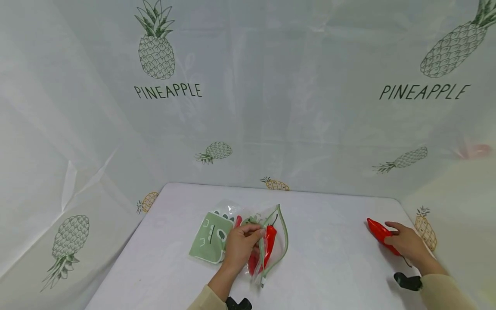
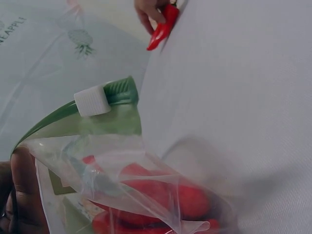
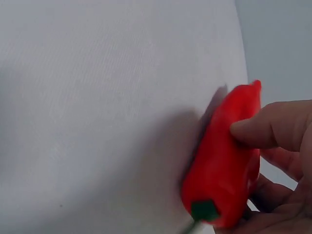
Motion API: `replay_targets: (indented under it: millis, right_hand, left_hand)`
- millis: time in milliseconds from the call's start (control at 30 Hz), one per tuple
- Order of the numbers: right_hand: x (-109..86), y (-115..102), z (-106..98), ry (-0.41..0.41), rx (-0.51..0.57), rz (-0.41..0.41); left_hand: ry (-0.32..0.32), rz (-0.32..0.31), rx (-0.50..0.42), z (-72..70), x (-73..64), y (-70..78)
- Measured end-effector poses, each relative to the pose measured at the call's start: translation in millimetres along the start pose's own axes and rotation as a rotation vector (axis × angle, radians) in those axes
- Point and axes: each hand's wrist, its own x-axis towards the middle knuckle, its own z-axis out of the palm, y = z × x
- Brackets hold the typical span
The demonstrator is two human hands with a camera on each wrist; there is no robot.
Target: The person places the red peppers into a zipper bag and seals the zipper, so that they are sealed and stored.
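My left hand pinches the green-edged opening of a clear zip bag that lies on the table. Its mouth gapes to the right, and a white slider sits on the green seal in the left wrist view. Inside the bag are several red peppers, partly behind the plastic. A light green printed panel with a cartoon face shows on the bag's left. At the table's right side, my right hand grips another red pepper, thumb on top. Its green stem end points toward the near side.
A white-covered table spans the space between the hands. Behind it hangs a pale curtain printed with pineapples. A dark wrist camera mount is strapped at the right sleeve, and another at the left.
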Motion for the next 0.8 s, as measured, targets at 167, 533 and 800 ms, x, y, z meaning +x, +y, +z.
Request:
replay_targets:
  millis: [167, 533, 800]
  right_hand:
    - [-1.2, -3, 0, -0.006, 0.081, -0.064]
    - [-6.5, -7, 20, 0.147, 0.182, -0.154]
    - [-13.9, -20, 34, 0.219, 0.273, -0.196]
  left_hand:
    - [0.003, -0.006, -0.024, 0.4, -0.1, -0.2]
    - [0.001, -0.015, -0.036, -0.3, 0.2, -0.7]
    - [0.003, -0.013, -0.034, -1.9, 0.5, 0.4]
